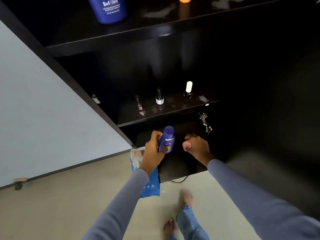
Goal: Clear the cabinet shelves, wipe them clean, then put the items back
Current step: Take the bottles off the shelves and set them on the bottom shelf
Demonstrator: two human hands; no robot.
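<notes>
The left hand (153, 149) is grasping a small blue Nivea bottle (167, 140), its grip wrapped round the lower body with the thumb lying across the front of the label. The bottle is standing nearly upright, cap toward twelve o'clock, held in front of the dark bottom compartment of the black cabinet (259, 84) and just below the middle shelf (155, 116).

At three o'clock from the bottle, near it but not touching, the right hand (195, 146) is hovering with its fingers curled inward into a clenched grip; whether anything sits inside it cannot be told.

On the middle shelf, three small bottles are standing in a row: a dark nail polish bottle (140, 105) at the left, a black-capped bottle (159, 98) to its three o'clock, and a white-capped bottle (188, 90) further toward two o'clock. A metal hinge (205, 122) is showing at four o'clock from the shelf's right end.

On the upper shelf (103, 40), a large blue tub (109, 9) is sitting at eleven o'clock, and an orange object (185, 0) is sitting at twelve o'clock, cut off by the frame edge.

A blue patterned bag (150, 186) is lying on the floor (60, 205) at six o'clock from the left hand, partly hidden by the grey sleeve (124, 201). Bare feet and jeans are showing at the bottom centre.
</notes>
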